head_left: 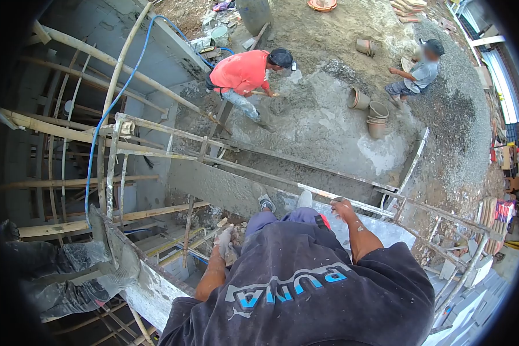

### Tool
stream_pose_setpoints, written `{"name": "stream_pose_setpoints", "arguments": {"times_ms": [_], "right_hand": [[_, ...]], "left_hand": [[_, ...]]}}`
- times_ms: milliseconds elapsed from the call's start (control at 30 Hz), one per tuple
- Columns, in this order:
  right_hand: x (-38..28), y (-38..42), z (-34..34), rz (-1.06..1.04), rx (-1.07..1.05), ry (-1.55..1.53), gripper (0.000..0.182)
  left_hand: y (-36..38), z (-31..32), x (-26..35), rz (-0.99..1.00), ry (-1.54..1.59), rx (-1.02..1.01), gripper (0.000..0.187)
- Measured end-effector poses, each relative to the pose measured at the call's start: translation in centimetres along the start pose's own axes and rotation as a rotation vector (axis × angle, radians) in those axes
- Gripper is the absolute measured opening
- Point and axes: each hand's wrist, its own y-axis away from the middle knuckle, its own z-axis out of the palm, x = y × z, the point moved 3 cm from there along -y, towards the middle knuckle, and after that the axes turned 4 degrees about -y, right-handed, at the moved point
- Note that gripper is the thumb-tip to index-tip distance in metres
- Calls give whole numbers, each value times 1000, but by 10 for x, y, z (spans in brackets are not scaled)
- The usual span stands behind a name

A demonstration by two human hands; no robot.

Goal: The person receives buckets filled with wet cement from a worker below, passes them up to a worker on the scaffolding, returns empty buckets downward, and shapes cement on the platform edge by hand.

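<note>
I sit high up on a scaffold and look down over my dark printed shirt (305,288) and my legs. My two shoes (264,202) rest near a sloping grey concrete slab (213,184). My left hand (225,239) is smeared with grey cement and lies on a small heap of rubble (236,230); its fingers are hard to make out. My right hand (343,206) reaches forward with its fingers curled at a thin metal rail (380,209).
Bamboo poles (115,63) and a blue hose (106,109) cross the shaft at the left. Another person's cement-covered legs (69,271) stand at the lower left. Below, a worker in a red shirt (242,72) mixes wet cement (311,109). Another person (418,72) crouches by stacked buckets (378,118).
</note>
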Motion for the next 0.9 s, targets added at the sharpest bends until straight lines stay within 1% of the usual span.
{"name": "stream_pose_setpoints", "arguments": {"times_ms": [33,133,233,433,533,633,733,833,900], "right_hand": [[2,-3,0,4,-6,2,29],[-2,-2,2,43,-12,-2,28],[-9,5,3,13,-4,20,28],[-8,1,5,43,-11,13,27],[-12,5,7,50,18,28,29],[-10,4,8,32,-12,33,30],[-12,4,9,37,1,52,30],[-16,5,10,-2,-12,56,29],[-16,0,11,19,-25,64,27]], "left_hand": [[3,1,2,2,3,17,37],[-7,-3,-2,14,15,-58,34],[-3,-4,-2,2,17,-33,30],[1,-5,-2,-7,55,-25,23],[-5,-5,-8,51,60,12,27],[24,4,7,52,107,32,28],[13,0,1,34,114,37,19],[-4,-5,-9,-27,101,35,20],[-4,-7,-12,-8,113,23,22]]}}
